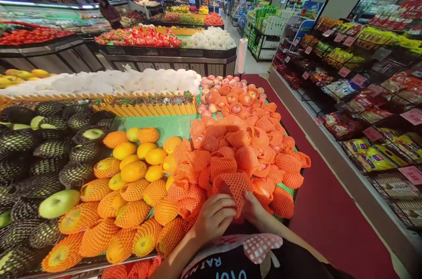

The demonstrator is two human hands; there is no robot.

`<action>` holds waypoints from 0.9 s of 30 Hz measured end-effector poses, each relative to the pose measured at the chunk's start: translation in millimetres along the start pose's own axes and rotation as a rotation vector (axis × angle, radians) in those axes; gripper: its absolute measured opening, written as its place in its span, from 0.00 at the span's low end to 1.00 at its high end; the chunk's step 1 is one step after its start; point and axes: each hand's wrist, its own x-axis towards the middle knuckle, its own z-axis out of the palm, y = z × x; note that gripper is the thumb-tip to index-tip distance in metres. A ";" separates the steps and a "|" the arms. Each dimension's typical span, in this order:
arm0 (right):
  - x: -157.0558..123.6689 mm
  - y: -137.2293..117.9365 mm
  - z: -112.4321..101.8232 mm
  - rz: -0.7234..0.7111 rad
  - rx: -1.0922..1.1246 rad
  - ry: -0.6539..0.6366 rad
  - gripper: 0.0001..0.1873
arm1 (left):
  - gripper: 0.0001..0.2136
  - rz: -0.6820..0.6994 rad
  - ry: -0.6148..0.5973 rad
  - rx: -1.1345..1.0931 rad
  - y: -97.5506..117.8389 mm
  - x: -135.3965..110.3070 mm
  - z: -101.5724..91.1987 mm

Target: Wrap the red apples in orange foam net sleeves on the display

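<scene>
Both of my hands are at the near edge of a fruit display, on an orange foam net sleeve [234, 186] with a wide opening. My left hand [216, 215] curls its fingers over the sleeve's lower left side. At the right side, the thumb of my right hand [254, 208] presses on the mesh, its other fingers mostly hidden. Whether a fruit sits inside the sleeve, I cannot tell. Just beyond lies a heap of apples in orange foam nets [247, 158]. Bare reddish apples [227, 81] are at its far end.
To the left lie yellow mangoes [133, 171], many in orange nets, then green fruit in black nets [54, 145]. White-wrapped produce [132, 81] lines the back behind a yellow picket divider [154, 105]. Snack shelves [356, 94] stand right, across a red floor strip [325, 195].
</scene>
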 end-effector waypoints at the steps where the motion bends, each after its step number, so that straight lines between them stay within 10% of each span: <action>1: 1.8 -0.1 0.7 0.022 0.036 0.011 0.32 | 0.09 0.002 -0.003 0.002 0.8 4.8 -2.6; 9: 38.7 -53.5 9.4 -0.127 0.017 0.189 0.32 | 0.03 -0.172 0.220 0.368 -26.9 -10.1 -55.8; 17: 176.4 -178.4 26.4 -0.497 -0.937 0.207 0.39 | 0.08 -0.234 0.441 0.632 -22.1 -36.7 -108.6; 21: 223.9 -175.5 47.1 -0.403 -1.831 0.307 0.42 | 0.08 -0.212 0.493 0.727 -14.8 -42.8 -112.0; 27: 256.8 -143.6 54.4 -0.162 -2.163 0.047 0.42 | 0.10 -0.206 0.509 0.773 -10.8 -55.6 -120.5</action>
